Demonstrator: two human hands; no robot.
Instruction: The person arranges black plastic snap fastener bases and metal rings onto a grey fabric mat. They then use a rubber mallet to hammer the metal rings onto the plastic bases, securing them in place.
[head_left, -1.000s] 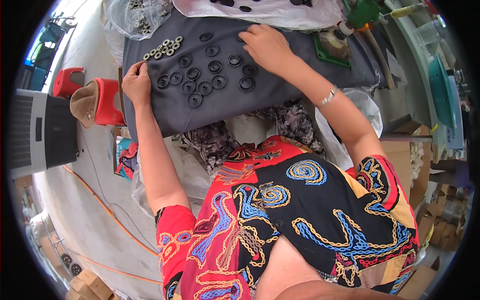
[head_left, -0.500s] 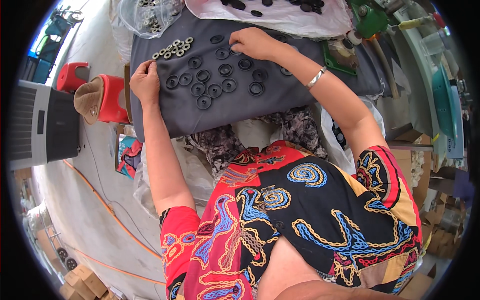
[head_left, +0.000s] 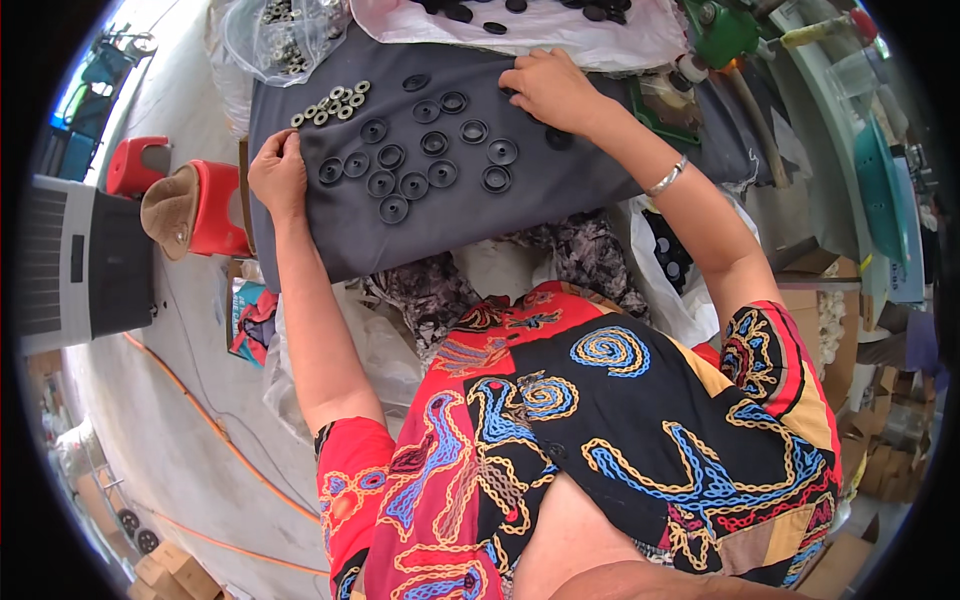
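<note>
Small pale metal rings (head_left: 337, 102) lie grouped at the left end of the grey cloth (head_left: 350, 240). My left hand (head_left: 278, 172) is by the cloth's left edge, close to them. Its thumb and finger are pinched together, and whatever is between them is too small to make out. Across the middle of the cloth spread several round black plastic caps (head_left: 413, 185), some with a ring-shaped part set inside. My right hand (head_left: 552, 92) hovers over the right side with bent fingers slightly apart and no held piece visible. It partly hides what lies beneath. Another black cap (head_left: 558, 138) shows below this hand.
Behind the cloth lies a white sack (head_left: 560, 40) with more black pieces on it. A clear plastic bag (head_left: 285, 40) of small metal parts is at back left. A green machine (head_left: 722, 35) stands at back right. Red stools (head_left: 215, 205) and a grey crate (head_left: 80, 260) are on the left.
My right hand has moved right, away from a black cap with a ring that it was touching. My left hand stays pinched by the cloth's left edge. The whole view has shifted slightly.
</note>
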